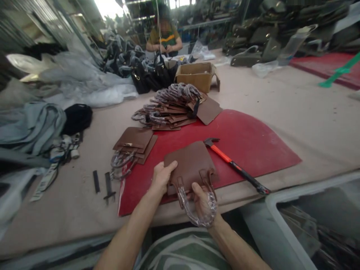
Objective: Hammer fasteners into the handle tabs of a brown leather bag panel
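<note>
A brown leather handbag panel (189, 163) with plastic-wrapped handles (194, 215) is held over the near edge of the red mat (253, 142). My left hand (163, 176) grips its left edge, thumb on top and fingers underneath. My right hand (201, 198) reaches through the handle loop and pinches the panel's near edge; its fingertips are partly hidden below. Just right of the panel lies a claw hammer (233, 163) with an orange and black handle. A small stack of similar brown panels (135, 140) overlaps the mat's left corner.
A larger pile of brown handbag panels (174, 108) lies at the mat's far edge, before a cardboard box (195, 75). Two dark tools (108, 185) rest at left. A grey bin (281, 221) stands at lower right. Across the table sits another person (164, 37).
</note>
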`<action>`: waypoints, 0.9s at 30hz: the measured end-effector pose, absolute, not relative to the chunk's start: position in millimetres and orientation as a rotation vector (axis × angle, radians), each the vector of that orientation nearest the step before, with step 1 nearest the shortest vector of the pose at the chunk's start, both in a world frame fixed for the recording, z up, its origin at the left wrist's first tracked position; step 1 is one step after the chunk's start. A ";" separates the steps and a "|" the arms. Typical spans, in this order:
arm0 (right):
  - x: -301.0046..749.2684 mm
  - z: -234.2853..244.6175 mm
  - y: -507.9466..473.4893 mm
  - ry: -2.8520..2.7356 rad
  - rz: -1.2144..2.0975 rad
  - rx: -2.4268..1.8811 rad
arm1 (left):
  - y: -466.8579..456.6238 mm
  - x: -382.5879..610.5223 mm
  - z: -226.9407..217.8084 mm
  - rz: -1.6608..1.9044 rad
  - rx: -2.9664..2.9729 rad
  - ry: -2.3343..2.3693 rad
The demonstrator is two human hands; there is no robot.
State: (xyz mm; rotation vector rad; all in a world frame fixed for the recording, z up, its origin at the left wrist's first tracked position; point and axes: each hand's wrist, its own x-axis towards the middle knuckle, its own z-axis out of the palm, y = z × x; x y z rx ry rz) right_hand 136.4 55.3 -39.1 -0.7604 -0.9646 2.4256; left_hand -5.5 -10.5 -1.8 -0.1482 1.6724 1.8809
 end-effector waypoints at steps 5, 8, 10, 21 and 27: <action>142.1 -18.6 54.6 -0.933 2.423 -0.634 | -21.5 10.4 21.1 1.993 -0.173 1.537; 144.4 -7.9 55.9 -0.901 2.421 -0.517 | -23.9 19.2 32.2 2.040 -0.190 1.577; 145.8 -4.3 56.5 -0.871 2.437 -0.503 | -23.8 23.3 36.5 2.041 -0.212 1.578; 150.6 9.2 51.0 -0.884 2.507 -0.549 | -31.7 26.7 42.0 2.014 -0.207 1.600; 147.3 2.1 47.7 -0.960 2.465 -0.596 | -33.3 18.8 33.9 2.031 -0.058 1.837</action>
